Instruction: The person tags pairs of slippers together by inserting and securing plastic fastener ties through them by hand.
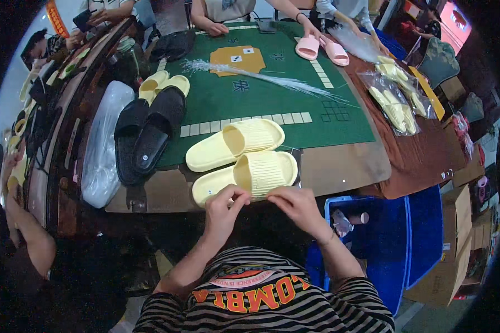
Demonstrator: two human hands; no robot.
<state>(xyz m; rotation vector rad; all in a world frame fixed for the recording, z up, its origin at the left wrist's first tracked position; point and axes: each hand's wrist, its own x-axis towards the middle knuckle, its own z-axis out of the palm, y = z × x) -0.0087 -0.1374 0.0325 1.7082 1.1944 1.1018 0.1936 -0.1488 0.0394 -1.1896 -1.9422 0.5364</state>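
Two pale yellow slide slippers, a far one (pixel 214 147) and a near one (pixel 275 172), lie side by side at the table's near edge, toes to the right. Just in front of the near slipper, my left hand (pixel 223 210) is closed in a pinch at its heel side. My right hand (pixel 299 206) pinches beside the ribbed strap. Something thin seems to run between the fingertips, too fine to name. A bundle of thin clear plastic strands (pixel 255 74) lies across the green mat (pixel 205 102) beyond the slippers.
Black slippers (pixel 150 133), another yellow pair (pixel 164 84) and a roll of clear bags (pixel 106 141) lie on the left. Bagged yellow slippers (pixel 393 105) rest on brown cloth at right; blue bins (pixel 372 230) stand below. Across the table, a person's hand (pixel 311 28) touches pink slippers (pixel 335 52).
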